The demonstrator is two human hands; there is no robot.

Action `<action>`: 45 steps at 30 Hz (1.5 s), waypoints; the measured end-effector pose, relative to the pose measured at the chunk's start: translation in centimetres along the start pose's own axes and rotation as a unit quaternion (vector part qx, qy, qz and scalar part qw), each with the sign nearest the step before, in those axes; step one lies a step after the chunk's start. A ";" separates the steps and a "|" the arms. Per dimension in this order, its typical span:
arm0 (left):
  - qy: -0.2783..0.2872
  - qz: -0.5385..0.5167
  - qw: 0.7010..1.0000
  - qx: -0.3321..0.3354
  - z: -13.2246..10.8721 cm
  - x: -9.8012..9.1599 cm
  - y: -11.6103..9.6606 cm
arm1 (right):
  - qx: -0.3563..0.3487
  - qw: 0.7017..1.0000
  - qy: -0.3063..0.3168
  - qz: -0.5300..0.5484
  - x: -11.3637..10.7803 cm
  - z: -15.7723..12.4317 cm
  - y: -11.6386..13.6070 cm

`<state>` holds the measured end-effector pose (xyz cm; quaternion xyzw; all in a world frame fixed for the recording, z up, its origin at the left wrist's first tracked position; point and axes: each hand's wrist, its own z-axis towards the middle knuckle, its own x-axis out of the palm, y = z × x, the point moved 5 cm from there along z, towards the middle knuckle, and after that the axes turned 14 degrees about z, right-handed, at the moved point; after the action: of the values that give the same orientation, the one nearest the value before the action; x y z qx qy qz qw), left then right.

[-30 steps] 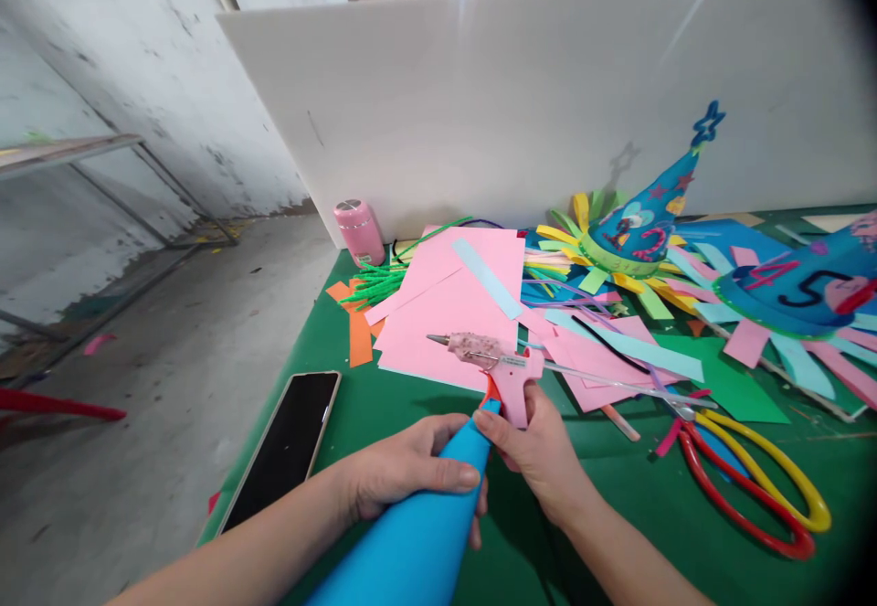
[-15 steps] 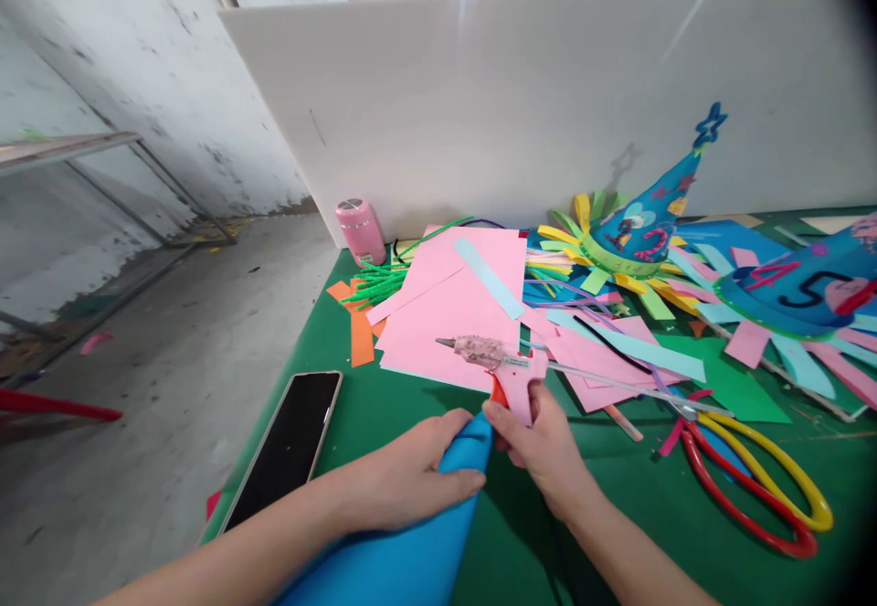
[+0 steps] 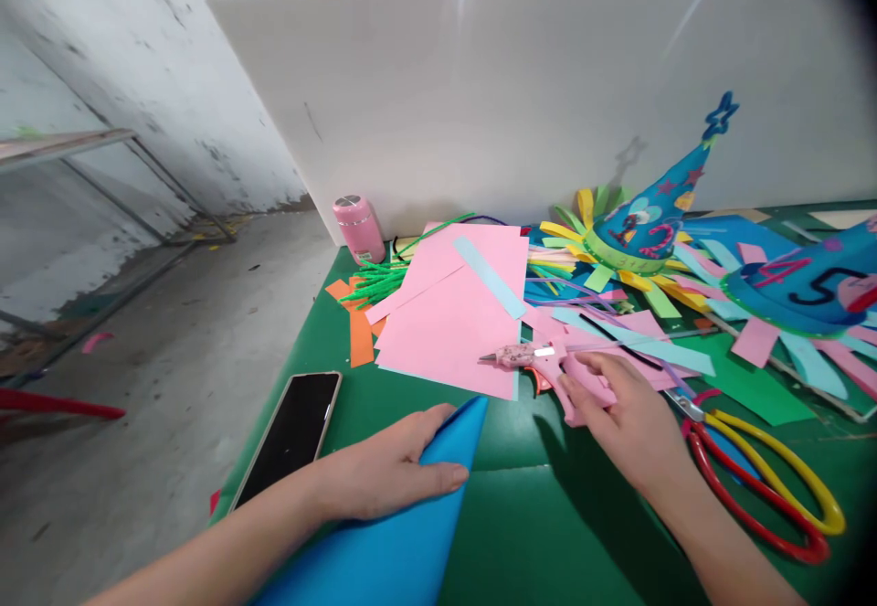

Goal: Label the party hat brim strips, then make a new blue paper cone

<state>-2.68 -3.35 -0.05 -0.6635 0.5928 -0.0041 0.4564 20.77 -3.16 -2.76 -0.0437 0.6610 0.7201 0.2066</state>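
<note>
The left hand [image 3: 390, 469] grips a rolled blue sheet [image 3: 384, 560] close to its pointed end, at the near edge of the green table [image 3: 521, 533]. The right hand [image 3: 634, 409] grasps a pink glue gun [image 3: 524, 355] by its handle, nozzle toward the table's left edge, apart from the blue sheet. A phone [image 3: 291, 432] lies along that left edge, a pink bottle [image 3: 360, 229] stands at the far left corner, and scissors [image 3: 760, 487] lie right of the right hand.
</note>
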 end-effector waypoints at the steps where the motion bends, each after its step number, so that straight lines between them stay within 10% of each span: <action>1: -0.006 0.002 1.000 0.003 0.0 0.0 0.0 | 0.021 0.999 0.019 0.043 0.8 -0.8 0.5; 5: -0.026 0.017 1.000 0.006 -0.1 0.3 -0.6 | 0.153 0.912 0.156 0.346 6.7 -4.6 1.8; 10: -0.036 0.013 0.998 0.047 -0.6 1.0 -2.4 | 0.243 0.786 0.129 0.553 11.1 -7.0 2.3; 28: -0.217 0.182 0.959 0.012 0.2 1.4 -2.7 | 0.309 0.697 -0.033 0.646 12.7 -7.0 2.6; 38: -0.220 0.293 0.930 -0.009 1.0 1.5 -2.9 | 0.345 0.625 -0.053 0.698 13.6 -7.1 1.7; 45: -0.195 0.404 0.894 0.014 1.3 2.2 -3.3 | 0.347 0.629 -0.070 0.692 13.6 -7.0 1.6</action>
<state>1.23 -4.71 0.07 -0.3475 0.7086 0.3018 0.5348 6.37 -6.73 -6.70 0.5521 0.6815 0.3697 -0.3067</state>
